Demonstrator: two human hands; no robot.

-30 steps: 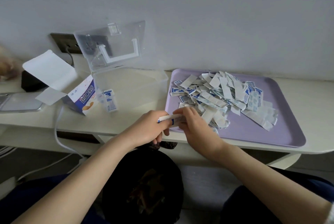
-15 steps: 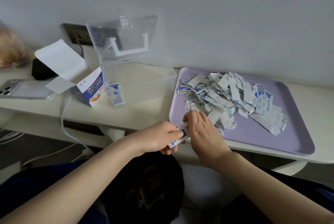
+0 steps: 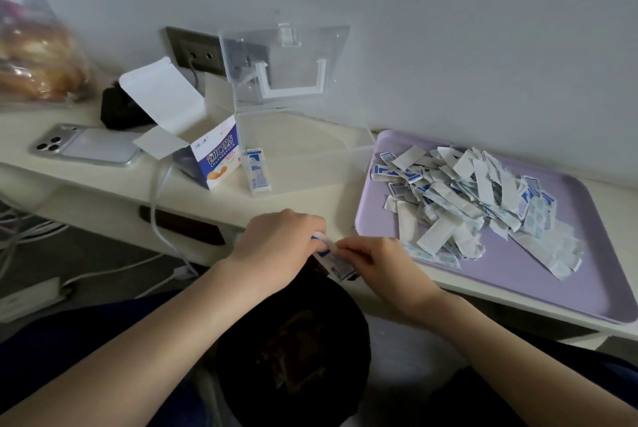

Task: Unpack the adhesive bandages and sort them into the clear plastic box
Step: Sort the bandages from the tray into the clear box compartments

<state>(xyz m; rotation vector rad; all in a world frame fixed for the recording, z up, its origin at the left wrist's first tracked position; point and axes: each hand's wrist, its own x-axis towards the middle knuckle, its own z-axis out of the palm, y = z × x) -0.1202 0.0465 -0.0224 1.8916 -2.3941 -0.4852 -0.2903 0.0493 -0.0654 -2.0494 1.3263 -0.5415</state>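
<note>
One bandage (image 3: 333, 259) between left hand (image 3: 276, 247), right hand (image 3: 376, 264), at table edge (image 3: 340, 219)

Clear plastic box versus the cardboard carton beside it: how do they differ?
The clear plastic box is see-through; the cardboard carton is opaque, printed blue and white. The box's lid stands upright; the carton's flap slants back leftward. The box holds a small stack of bandages in its front left corner; the carton's inside is hidden. Both are open, left of the purple tray.
</note>
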